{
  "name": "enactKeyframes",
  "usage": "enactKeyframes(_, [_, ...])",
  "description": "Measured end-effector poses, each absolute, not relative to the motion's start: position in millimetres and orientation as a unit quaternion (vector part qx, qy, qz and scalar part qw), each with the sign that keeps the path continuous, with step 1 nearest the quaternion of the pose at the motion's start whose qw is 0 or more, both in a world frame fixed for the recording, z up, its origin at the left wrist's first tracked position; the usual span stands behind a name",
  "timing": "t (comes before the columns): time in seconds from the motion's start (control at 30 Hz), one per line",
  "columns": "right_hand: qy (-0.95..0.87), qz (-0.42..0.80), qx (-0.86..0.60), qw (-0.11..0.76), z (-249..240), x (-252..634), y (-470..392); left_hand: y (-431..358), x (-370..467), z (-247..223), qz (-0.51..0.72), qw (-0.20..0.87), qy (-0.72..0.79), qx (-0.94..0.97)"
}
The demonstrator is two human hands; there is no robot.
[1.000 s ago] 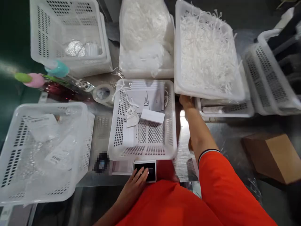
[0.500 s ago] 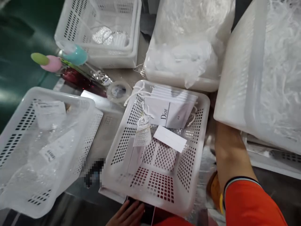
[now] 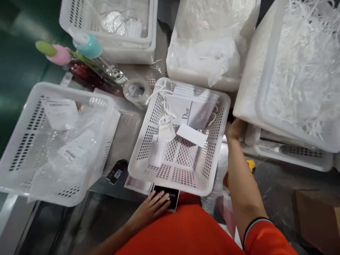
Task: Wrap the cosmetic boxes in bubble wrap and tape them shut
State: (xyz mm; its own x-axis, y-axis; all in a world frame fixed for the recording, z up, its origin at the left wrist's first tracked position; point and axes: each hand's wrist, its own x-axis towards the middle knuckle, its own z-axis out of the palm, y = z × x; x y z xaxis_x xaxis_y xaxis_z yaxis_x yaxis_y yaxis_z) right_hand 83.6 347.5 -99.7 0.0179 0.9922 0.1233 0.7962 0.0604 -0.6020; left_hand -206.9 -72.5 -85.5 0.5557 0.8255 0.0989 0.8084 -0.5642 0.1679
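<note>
My left hand (image 3: pixel 156 203) lies with its fingers stretched out on a black, flat, box-like item (image 3: pixel 173 194) at the near edge of the middle basket. My right hand (image 3: pixel 234 129) reaches in beside the tilted bin of shredded white paper (image 3: pixel 302 71); its fingers are hidden in shadow. The middle white basket (image 3: pixel 176 186) contains a row of white Dior paper bags (image 3: pixel 195 109) with rope handles. A blank white card (image 3: pixel 191 135) and a white tag (image 3: pixel 166 130) lie there too.
On the left, another white basket (image 3: pixel 111 113) holds clear plastic bags with labels. Behind stand a tape roll (image 3: pixel 136 91), stacked baskets (image 3: pixel 132 56) and a bin of plastic bags (image 3: pixel 204 58). A yellow-orange tool (image 3: pixel 251 165) lies near my right forearm.
The view has shifted, showing more of my body and the shredded-paper bin. My right hand has come partly into sight beside that bin. My left hand stays on the black item.
</note>
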Motion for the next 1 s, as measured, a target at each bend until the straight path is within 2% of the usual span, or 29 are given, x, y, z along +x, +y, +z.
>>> enactKeyframes(0.13, [-0.618,0.19,-0.703,0.297,-44,91,227,-74,-215,-83,0.038,0.106,0.433,0.894])
enactKeyframes(0.27, [-0.579,0.137,-0.702,0.392,10,79,73,-71,-218,-85,0.024,0.114,0.425,0.898])
enactKeyframes(0.4, [-0.759,0.221,-0.515,0.332,1,38,-15,-64,-220,-87,0.07,0.111,0.421,0.898])
enactKeyframes(0.47, [-0.812,0.23,-0.451,0.291,-24,14,-20,-64,-226,-85,0.095,0.113,0.446,0.883])
enactKeyframes(0.6, [-0.853,0.214,-0.431,0.204,-69,-22,5,-73,-249,-79,0.14,0.114,0.59,0.787])
enactKeyframes(0.7, [-0.871,0.218,-0.416,0.142,-83,-31,17,-80,-267,-78,0.116,0.114,0.668,0.726])
enactKeyframes(0.87, [-0.889,0.215,-0.379,0.143,-88,-23,17,-78,-283,-82,0.03,0.129,0.678,0.723])
enactKeyframes(1.0, [-0.908,0.198,-0.343,0.135,-90,-21,18,-73,-286,-80,0.046,0.126,0.674,0.727])
